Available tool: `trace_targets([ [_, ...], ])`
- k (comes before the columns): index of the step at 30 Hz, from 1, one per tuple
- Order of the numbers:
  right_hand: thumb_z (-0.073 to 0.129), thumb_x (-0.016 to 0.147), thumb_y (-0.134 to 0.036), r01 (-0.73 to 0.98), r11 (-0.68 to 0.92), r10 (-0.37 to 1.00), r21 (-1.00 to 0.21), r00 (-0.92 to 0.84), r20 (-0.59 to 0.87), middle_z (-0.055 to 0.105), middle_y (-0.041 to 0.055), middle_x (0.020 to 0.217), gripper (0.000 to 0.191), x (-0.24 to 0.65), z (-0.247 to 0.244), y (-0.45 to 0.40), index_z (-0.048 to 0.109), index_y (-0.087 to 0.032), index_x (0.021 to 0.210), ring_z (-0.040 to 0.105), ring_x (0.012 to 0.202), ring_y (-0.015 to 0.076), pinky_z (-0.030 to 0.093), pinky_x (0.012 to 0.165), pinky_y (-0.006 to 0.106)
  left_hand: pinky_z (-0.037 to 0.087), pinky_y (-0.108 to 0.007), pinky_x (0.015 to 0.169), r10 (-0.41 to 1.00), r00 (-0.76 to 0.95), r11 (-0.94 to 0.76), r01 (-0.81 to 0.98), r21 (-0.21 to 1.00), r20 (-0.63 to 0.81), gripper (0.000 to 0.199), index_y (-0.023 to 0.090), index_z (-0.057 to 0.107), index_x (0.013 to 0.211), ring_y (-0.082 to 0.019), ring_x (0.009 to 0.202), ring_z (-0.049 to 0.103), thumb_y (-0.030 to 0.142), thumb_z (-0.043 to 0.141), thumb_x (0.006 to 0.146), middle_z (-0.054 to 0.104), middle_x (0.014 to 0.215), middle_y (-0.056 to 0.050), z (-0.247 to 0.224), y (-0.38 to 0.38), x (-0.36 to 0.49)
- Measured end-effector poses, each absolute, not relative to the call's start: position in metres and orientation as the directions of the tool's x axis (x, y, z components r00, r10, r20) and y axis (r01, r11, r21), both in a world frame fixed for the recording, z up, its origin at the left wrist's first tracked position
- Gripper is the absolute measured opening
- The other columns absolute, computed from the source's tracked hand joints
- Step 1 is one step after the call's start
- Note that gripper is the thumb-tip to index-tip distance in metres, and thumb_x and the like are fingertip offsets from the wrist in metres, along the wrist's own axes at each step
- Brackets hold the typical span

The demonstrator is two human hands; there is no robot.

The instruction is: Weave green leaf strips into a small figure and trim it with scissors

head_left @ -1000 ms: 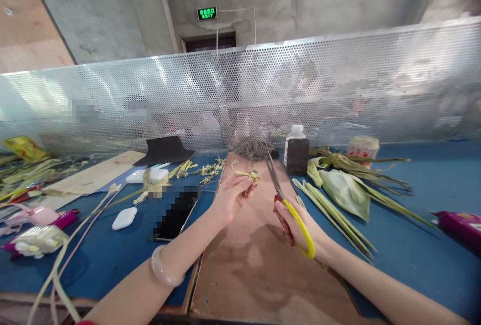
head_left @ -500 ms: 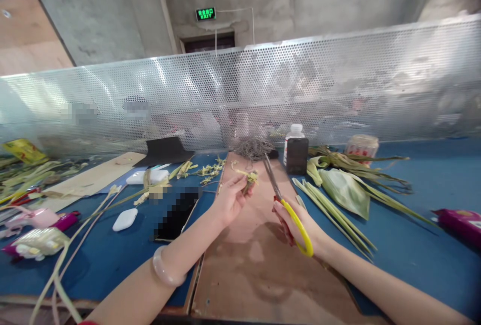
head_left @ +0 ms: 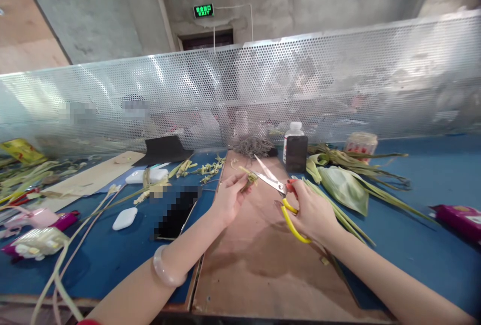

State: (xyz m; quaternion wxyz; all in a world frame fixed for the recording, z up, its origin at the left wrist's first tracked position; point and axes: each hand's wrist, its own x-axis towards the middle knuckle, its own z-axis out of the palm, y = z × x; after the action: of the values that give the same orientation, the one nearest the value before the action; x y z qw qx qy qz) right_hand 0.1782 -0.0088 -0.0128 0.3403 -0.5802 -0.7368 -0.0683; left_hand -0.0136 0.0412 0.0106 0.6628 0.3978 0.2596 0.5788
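Observation:
Between the fingertips of my left hand is a small knotted piece of yellow-green plant leaf, with a thin strip sticking out toward the upper left. My right hand grips a pair of scissors with yellow handles and a red part near the pivot. Their blades are spread apart and point toward the leaf piece; one blade tip lies close beside it, and I cannot tell whether they touch. Both hands are above the brown wooden board.
Behind the board lie a tangle of grey wire and a bottle. Corn husks and a jar are on the right. A phone, a white case and leaf scraps lie left. A perforated metal screen stands behind.
My right hand has turned and come up slightly, and the scissors have opened, their blades swinging left toward the leaf piece. My left hand has stayed nearly still.

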Motion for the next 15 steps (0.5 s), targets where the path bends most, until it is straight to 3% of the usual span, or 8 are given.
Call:
trace_targets([
  [6,0.05,0.078,-0.048,0.958,0.247,0.795,-0.144,-0.115,0.595,0.06,0.0081,0.1,0.035,0.1743,-0.0092,-0.0109,0.047,-0.019,0.098,0.058,0.086,0.024,0.036,0.057,0.029,0.046,-0.018,0.059,0.975,0.167,-0.025,-0.564,0.825,0.144,0.011,0.012,0.064,0.07,-0.008,0.064,0.058,0.013,0.073,0.063,0.063,0.071,-0.001,0.0109,0.0407,-0.0121],
  [15,0.044,0.081,-0.048,0.974,0.206,0.802,-0.09,-0.115,0.587,0.06,0.0068,0.102,0.035,0.1739,-0.011,-0.0102,0.047,-0.019,0.1,0.058,0.091,0.0232,0.038,0.056,0.029,0.046,-0.02,0.061,0.976,0.151,-0.047,-0.56,0.827,0.158,0.016,0.012,0.064,0.07,-0.008,0.065,0.058,0.014,0.076,0.059,0.063,0.072,-0.001,0.012,0.0376,-0.0106],
])
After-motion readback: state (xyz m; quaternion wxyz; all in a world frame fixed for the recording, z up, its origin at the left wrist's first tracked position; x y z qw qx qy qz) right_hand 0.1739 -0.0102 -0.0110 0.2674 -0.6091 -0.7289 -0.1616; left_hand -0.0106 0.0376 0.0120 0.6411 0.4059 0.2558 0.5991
